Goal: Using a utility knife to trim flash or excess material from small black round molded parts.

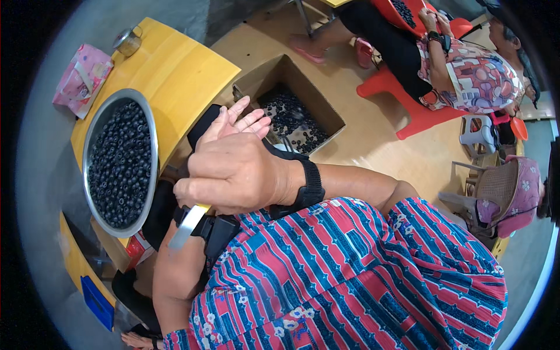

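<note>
My right hand is closed around the yellow handle of a small knife, its fist in front of my left wrist. The short, pale metal blade sticks out below the fist and points down and left, over my left forearm. Behind the fist, my left hand lies palm up with fingers stretched out, at the near edge of a cardboard box. Small dark round pieces are scattered over the box's bottom. To the left, a metal basin is heaped with similar black round pieces, several showing pale ring marks.
The basin stands on a yellow table with a pink patterned bag and a glass mug. At upper right a person sits on a red stool, holding a red basin of dark pieces. A wicker chair stands right.
</note>
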The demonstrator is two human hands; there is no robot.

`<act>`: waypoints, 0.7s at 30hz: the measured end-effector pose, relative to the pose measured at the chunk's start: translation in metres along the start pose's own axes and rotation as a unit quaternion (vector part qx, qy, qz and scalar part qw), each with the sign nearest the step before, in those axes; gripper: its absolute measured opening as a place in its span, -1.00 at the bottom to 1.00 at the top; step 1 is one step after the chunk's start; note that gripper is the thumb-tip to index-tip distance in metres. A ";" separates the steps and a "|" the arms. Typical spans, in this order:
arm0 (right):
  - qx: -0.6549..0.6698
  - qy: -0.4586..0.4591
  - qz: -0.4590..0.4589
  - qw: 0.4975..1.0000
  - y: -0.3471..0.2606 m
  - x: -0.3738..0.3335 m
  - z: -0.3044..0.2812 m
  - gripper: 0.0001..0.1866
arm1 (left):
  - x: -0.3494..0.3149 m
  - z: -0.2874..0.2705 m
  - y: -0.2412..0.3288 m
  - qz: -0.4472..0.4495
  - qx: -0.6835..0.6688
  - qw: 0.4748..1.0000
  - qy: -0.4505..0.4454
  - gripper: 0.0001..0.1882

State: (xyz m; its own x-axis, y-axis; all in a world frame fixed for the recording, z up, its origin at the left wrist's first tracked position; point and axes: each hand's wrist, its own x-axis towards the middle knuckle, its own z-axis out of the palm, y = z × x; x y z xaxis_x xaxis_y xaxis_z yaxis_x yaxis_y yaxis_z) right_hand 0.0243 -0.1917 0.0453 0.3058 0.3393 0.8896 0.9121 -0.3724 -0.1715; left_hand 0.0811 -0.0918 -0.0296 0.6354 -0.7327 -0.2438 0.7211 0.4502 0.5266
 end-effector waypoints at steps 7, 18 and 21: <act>0.089 0.015 0.138 0.986 -0.001 -0.010 0.008 -0.78 | -0.057 0.018 0.014 0.120 0.155 0.981 0.003 -0.53; 0.134 -0.048 0.249 0.958 0.002 -0.013 0.021 -0.87 | -0.158 -0.020 0.060 0.280 0.748 0.491 0.349 -0.74; 0.142 -0.063 0.254 0.955 0.002 -0.012 0.022 -0.86 | -0.153 -0.038 0.075 0.284 0.776 0.431 0.362 -0.70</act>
State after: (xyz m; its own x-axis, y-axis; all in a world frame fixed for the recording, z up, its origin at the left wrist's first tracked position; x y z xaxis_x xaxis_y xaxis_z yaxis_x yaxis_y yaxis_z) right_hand 0.0284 -0.1774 0.0249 0.7425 0.2861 0.6056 0.6690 -0.2729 -0.6913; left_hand 0.0490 0.0734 0.0161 0.9126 -0.1248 0.3893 -0.3038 -0.8442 0.4415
